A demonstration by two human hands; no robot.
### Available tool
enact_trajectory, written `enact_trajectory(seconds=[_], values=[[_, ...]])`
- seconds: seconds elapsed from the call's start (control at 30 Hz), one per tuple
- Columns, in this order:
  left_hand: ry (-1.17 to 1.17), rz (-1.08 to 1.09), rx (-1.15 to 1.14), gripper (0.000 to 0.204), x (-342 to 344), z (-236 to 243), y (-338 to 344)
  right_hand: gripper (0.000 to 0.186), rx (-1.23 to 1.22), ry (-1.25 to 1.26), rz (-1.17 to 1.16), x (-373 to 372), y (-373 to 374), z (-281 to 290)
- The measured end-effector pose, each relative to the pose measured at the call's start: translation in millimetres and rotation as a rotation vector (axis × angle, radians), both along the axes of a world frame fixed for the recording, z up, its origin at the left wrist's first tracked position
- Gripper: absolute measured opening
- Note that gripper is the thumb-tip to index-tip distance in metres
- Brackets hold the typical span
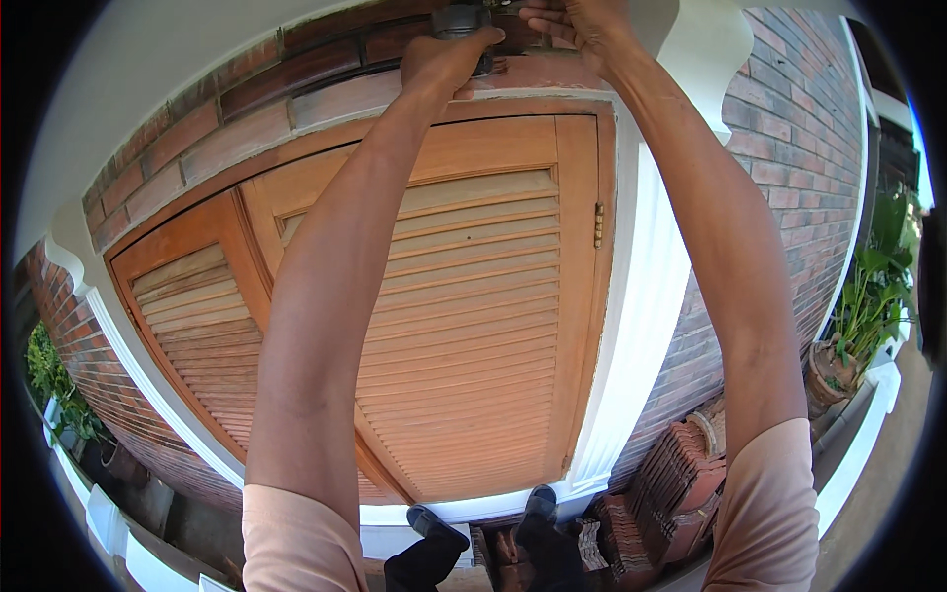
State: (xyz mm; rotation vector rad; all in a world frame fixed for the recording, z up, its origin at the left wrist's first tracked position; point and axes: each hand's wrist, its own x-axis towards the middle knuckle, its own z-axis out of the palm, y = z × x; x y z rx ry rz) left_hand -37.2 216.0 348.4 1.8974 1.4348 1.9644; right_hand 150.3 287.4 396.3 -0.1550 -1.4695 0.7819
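Note:
Both my arms reach up to the brick band above a wooden louvred shutter (464, 286). My left hand (441, 61) is closed around a dark, rounded fitting (461, 22) against the bricks, its thumb lying across the lower part. The fitting's top is cut off by the upper edge. To the right of it, my right hand (582, 28) has its fingers bent toward a small metallic bit beside the fitting. Its fingertips seem pinched together, but the thumb and whatever they hold are hidden or too small to name.
A white moulded frame (651, 266) surrounds the shutters, with a brick wall (789, 148) on the right. Stacked clay roof tiles (676, 474) stand low at the right. My shoes (439, 528) rest on a narrow ledge. Potted plants (878, 286) line a white rail.

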Motion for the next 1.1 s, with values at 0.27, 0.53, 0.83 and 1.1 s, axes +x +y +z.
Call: enact_trajectory(seconds=[0.27, 0.53, 0.83, 1.1], values=[[-0.008, 0.041, -0.023, 0.060, 13, 7, 15, 0.026, 0.024, 0.127, -0.041, -6, 12, 7], [-0.005, 0.025, -0.058, 0.059, 20, -6, 19, 0.022, 0.113, 0.185, 0.029, -11, 42, 27], [-0.014, -0.003, -0.067, 0.054, 21, -21, 16, 0.020, 0.247, 0.109, -0.123, 0, 21, 25], [-0.028, -0.025, -0.079, 0.050, 18, -37, 9, 0.020, 0.316, 0.097, -0.221, 3, 26, 26]])
